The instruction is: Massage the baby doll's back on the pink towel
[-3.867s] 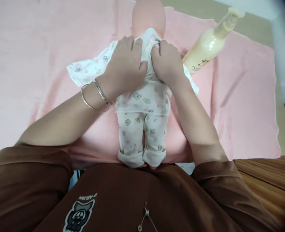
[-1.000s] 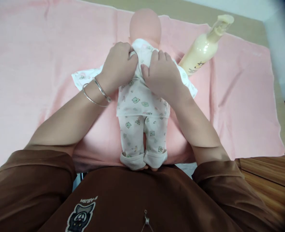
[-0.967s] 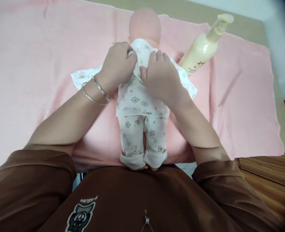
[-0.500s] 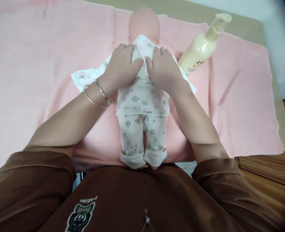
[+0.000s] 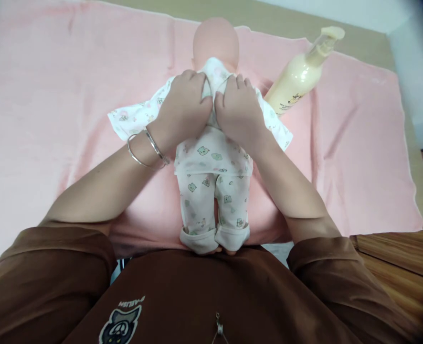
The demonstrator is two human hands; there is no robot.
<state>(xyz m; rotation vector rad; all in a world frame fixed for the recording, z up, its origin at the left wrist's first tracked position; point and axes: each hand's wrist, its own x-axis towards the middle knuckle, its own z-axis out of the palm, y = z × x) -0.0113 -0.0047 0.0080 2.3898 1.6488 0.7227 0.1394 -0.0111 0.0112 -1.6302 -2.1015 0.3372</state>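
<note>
A baby doll (image 5: pixel 216 40) lies with its smooth head away from me and no face showing. It wears a white printed top (image 5: pixel 213 160) and matching trousers (image 5: pixel 197 200) with turned-up cuffs; its feet point towards my body. My left hand (image 5: pixel 187 105) rests on the left side of the doll's upper back, fingers over the shoulder and thumb near the middle. Mirroring it, my right hand (image 5: pixel 240 110) lies on the right side. Both are open, palms down on the cloth. The doll's sleeves spread out on either side, partly covered by my hands.
A pale yellow pump bottle (image 5: pixel 299 74) is right of the doll, close to its sleeve. Under everything is a pink blanket (image 5: pixel 365 157) over a light tabletop (image 5: pixel 362 40). Brown wood (image 5: pixel 397 248) shows at the lower right. A bangle (image 5: pixel 154 145) circles my left wrist.
The whole scene sits slightly lower in the picture. My hands have slid a little towards me on the doll's back, the thumbs staying close to the middle. The bottle stays beside the doll.
</note>
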